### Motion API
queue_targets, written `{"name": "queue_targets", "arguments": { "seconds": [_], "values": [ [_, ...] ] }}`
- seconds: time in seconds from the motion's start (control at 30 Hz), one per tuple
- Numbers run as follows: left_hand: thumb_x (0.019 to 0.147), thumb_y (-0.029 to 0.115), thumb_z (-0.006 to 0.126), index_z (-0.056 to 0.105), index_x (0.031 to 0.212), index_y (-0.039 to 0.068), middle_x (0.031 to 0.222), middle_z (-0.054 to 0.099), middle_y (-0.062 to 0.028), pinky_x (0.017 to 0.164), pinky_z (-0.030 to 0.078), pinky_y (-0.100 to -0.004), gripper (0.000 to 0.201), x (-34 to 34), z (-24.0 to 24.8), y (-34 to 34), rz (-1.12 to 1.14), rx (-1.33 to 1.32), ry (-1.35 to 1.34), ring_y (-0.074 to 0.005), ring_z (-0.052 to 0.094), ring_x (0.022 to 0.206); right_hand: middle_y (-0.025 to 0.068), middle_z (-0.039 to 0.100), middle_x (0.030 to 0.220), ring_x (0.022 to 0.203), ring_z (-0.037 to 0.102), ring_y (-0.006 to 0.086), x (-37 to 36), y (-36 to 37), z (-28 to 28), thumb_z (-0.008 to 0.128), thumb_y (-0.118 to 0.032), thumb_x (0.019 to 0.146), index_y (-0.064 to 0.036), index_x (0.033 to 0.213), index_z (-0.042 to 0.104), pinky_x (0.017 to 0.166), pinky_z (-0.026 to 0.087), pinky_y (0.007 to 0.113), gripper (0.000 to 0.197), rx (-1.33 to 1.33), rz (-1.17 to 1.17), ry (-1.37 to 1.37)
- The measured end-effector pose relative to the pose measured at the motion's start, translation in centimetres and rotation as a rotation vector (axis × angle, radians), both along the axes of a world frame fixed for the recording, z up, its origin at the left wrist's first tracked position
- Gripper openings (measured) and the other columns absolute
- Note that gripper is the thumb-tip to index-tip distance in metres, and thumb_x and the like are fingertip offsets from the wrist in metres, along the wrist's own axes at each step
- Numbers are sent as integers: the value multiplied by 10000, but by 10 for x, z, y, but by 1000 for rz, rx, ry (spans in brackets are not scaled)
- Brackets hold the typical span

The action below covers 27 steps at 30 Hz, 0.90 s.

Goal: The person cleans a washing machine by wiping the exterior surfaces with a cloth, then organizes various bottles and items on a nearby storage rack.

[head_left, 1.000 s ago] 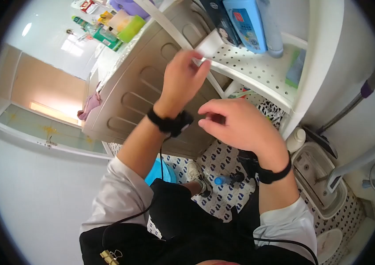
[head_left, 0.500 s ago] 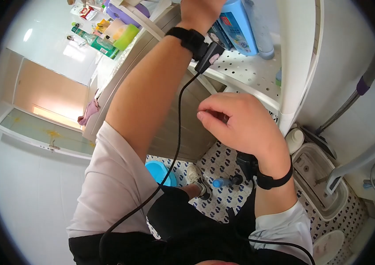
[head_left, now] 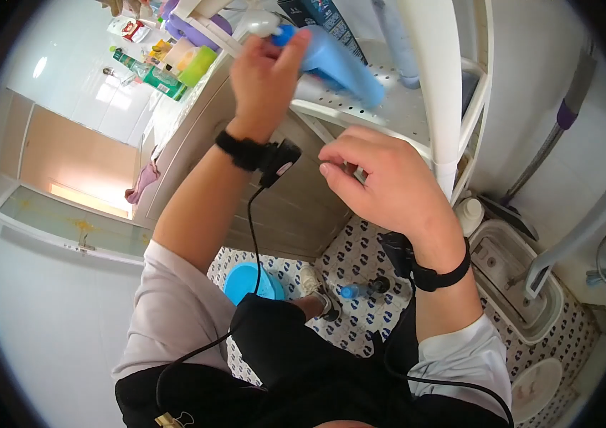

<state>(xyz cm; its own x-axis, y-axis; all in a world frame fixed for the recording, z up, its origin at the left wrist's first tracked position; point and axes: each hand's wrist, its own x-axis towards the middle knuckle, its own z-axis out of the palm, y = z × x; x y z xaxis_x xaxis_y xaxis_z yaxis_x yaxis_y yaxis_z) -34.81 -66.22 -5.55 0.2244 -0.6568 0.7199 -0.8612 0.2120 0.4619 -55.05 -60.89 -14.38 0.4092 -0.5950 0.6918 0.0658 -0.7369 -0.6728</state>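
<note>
While the left hand (head_left: 266, 80) grips it, a bottle (head_left: 346, 68) (blue) slants.

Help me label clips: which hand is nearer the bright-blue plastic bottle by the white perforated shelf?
Left. The left hand grips the bottle's top; the right hand is apart, lower in view.

The left hand (head_left: 267, 82), empty a second ago and then stretched further toward the shelf (head_left: 413, 128), is now drawn back, gripping the top of the blue bottle (head_left: 346, 70), which no longer stands upright but slants, blurred, to the hand's right.
</note>
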Motion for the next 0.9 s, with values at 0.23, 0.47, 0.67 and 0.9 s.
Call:
{"name": "queue_targets", "arguments": {
  "seconds": [0.23,0.47,0.67,0.9],
  "values": [
    [986,244,730,663,1096,-29,959,691,-60,751,533,-268,302,6,48,98,-221,-436,210,-127,660,875,88,644,1108,1008,652,315,17,13,11,791,-173,794,-90,1131,677,851,548,415,365,-158,-327,-272],
    [840,282,876,629,1203,-59,1097,675,-88,850,511,-281,556,-17,13,218,-136,-199,81,-141,621,949,150,667,1241,1085,672,394,54,48,-7,919,-254,645,-100,1353,536,927,548,462,819,-153,-21,-280],
    [877,66,832,478,1412,-28,1006,687,-84,755,544,-241,649,30,-19,244,-18,373,421,-118,675,894,181,683,1210,1060,681,406,68,55,-89,867,-269,715,-78,1305,527,883,562,487,707,246,333,246],
    [939,141,762,542,1374,-6,885,713,-86,694,530,-263,509,71,-81,259,171,560,369,-106,642,761,179,695,1132,1034,694,386,96,80,-122,866,-283,733,-62,1275,527,875,571,482,677,100,251,423]
  ]
}}
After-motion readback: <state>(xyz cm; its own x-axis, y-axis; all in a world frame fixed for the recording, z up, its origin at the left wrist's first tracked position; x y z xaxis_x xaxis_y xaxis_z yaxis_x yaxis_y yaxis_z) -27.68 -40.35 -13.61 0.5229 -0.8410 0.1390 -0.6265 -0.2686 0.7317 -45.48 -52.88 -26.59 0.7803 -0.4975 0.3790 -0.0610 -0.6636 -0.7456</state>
